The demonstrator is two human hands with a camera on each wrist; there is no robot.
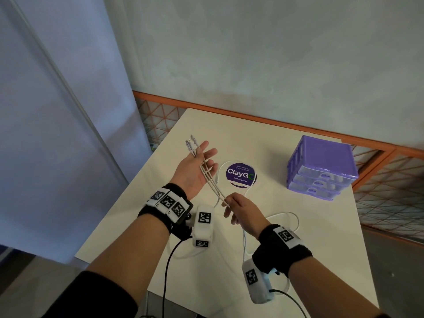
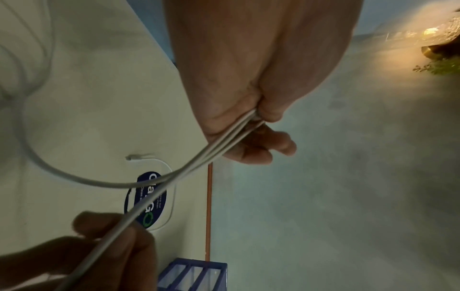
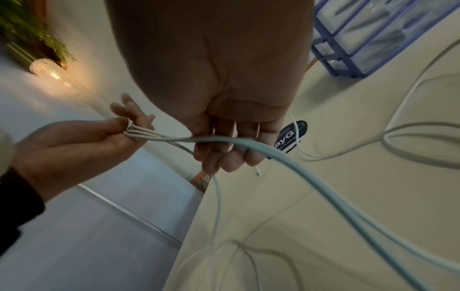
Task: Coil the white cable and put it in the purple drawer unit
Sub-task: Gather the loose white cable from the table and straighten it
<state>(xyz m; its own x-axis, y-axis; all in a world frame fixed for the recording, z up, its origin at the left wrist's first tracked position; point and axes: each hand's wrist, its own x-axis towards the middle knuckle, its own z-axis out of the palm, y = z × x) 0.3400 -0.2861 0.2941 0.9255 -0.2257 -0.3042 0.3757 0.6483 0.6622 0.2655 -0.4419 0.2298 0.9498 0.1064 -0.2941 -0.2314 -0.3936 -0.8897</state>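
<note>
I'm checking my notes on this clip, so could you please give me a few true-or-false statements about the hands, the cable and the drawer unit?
1. Both hands hold the white cable. True.
2. The purple drawer unit has a drawer pulled out. False: all drawers look closed.
3. The left hand lies flat on the table. False: it is raised, strands between its fingers.
4. The right hand pinches the strands. True.
5. Cable loops lie on the table. True.
</note>
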